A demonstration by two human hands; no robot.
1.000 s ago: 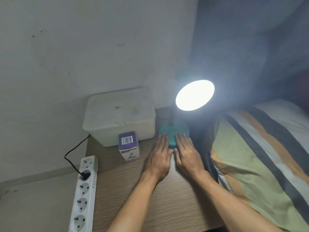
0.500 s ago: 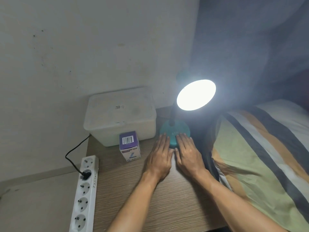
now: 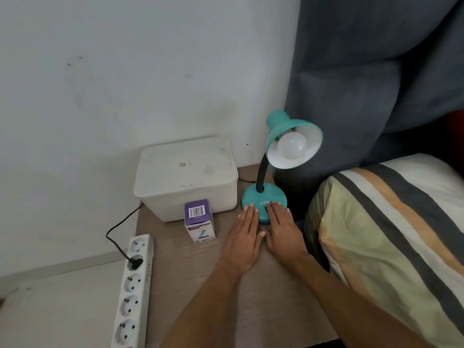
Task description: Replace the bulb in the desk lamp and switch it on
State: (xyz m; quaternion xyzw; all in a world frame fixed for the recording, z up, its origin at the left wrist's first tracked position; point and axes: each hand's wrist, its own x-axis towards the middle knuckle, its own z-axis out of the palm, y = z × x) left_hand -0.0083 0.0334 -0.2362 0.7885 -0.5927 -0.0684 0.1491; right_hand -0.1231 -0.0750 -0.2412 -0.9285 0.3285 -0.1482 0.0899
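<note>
Resting flat and open, gripping nothing, the left hand and right hand touch fingertips to the lamp base; its unlit bulb sits above them.

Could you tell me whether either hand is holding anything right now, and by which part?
Nothing is held: the left hand and right hand lie flat, only fingers touching the lamp base.

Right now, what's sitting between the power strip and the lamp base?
In the head view, the purple bulb box stands between the power strip and the lamp base, with the left hand.
</note>
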